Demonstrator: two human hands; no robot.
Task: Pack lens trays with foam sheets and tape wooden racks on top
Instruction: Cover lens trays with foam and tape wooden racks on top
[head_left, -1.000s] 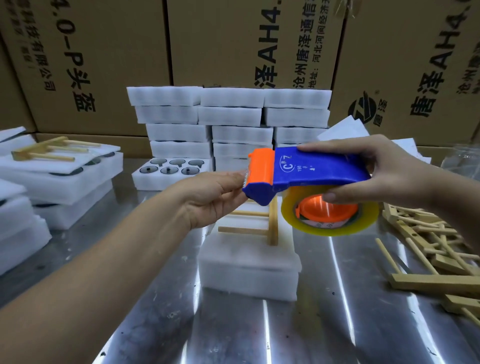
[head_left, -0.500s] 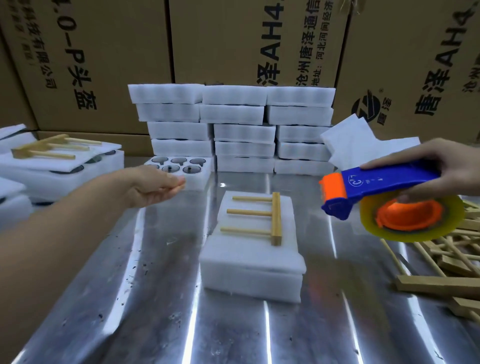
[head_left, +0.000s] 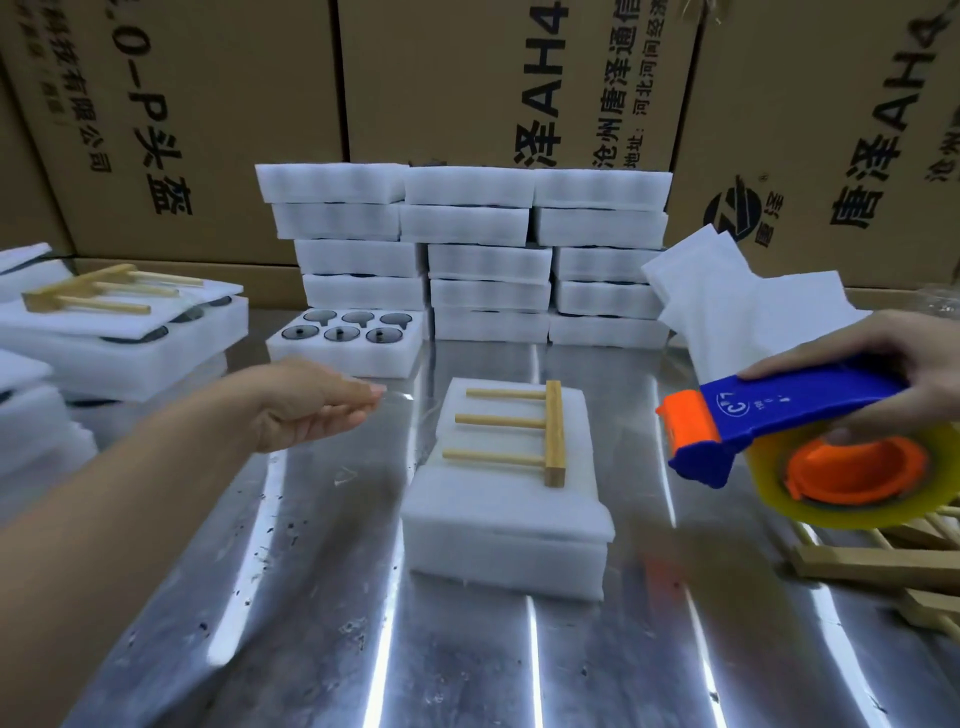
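1. The white foam lens tray (head_left: 504, 551), capped with a thin foam sheet (head_left: 498, 499), sits mid-table on the shiny metal table (head_left: 311, 597). A pale wooden rack (head_left: 555, 431) lies loose on top.
2. The rack's thick bar runs away from us along the tray's long axis, and its three pegs point left. We judge the tape must cross it from side to side.
3. Our right hand (head_left: 883, 358) grips the blue-and-orange tape dispenser (head_left: 779, 415), fingers curled round its body. It is held in the air to the right of the tray, its orange mouth facing left.
4. Our left hand (head_left: 311, 410) reaches in from the left, fingers stretched out together. A faint glint at the tips may be clear tape, but we cannot tell whether they pinch anything.
5. The tray lies between both hands and lower, and each stands off about equally.
6. Nothing blocks the line across. An open tray of six dark lenses (head_left: 345, 332) sits behind the left hand. Stacked foam trays (head_left: 467, 249) stand further back, and spare wooden racks (head_left: 883, 561) lie to the right.
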